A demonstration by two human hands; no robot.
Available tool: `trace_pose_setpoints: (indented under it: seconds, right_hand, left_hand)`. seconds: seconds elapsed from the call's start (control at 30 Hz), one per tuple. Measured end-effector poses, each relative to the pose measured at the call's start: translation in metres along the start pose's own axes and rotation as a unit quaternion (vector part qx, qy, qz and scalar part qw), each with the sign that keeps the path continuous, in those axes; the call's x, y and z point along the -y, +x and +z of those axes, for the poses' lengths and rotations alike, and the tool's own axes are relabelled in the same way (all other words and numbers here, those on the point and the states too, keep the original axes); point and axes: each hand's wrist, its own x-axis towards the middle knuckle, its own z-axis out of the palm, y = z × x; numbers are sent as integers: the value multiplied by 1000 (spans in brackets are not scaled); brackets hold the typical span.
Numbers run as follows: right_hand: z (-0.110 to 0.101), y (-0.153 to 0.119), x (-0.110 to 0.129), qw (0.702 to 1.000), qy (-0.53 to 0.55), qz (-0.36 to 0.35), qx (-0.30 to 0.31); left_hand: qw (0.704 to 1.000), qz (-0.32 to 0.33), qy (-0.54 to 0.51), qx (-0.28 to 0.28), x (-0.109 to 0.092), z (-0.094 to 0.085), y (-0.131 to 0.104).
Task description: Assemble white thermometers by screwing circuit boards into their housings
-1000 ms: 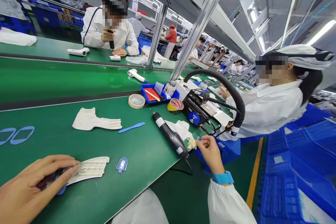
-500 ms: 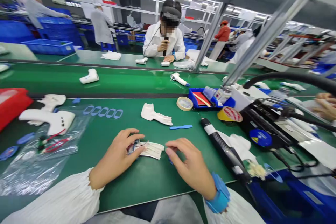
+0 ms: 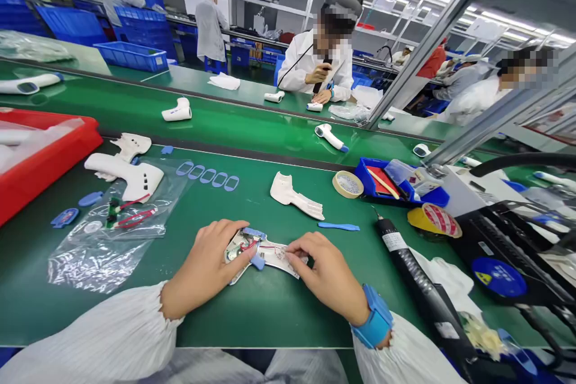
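On the green table lies an open white thermometer-like housing, with red wires, a circuit board and blue parts inside. My left hand grips its wide end between thumb and fingers. Thumb and fingertips of my right hand pinch at the narrow handle end; any small part between them is hidden. Beyond it rest a white half shell and a blue flat tool. More white shells lie at the left, by a clear bag and a small board with red wires.
A red bin stands at the left. Right of my hands are a black electric screwdriver, a tape roll and a blue tray. A person sits across the green conveyor.
My right hand has come onto the handle end of the housing. The housing's wide end with wires and blue parts now shows more. The camera view has shifted and tilted.
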Motion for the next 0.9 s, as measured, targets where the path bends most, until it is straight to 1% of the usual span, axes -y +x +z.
trace_pose_setpoints:
  seconds: [0.2,0.37,0.53,0.77,0.9]
  right_hand:
    - [8,1,-4,999,27,3,-31]
    - [10,3,-3,999,11,-2,-30]
    - [9,3,-1,999,-6,-1,-31]
    - [7,6,6,999,-52,9,-3]
    - [1,11,10,994,-105,-6,28]
  left_hand:
    - [1000,10,6,2,5,1,0]
    - [1000,10,6,12,7,2,0]
    - [1000,16,1,3,6,3,0]
    - [1000,13,3,0,5,3,-1]
    - [1000,18,1,-9,3,2,-2]
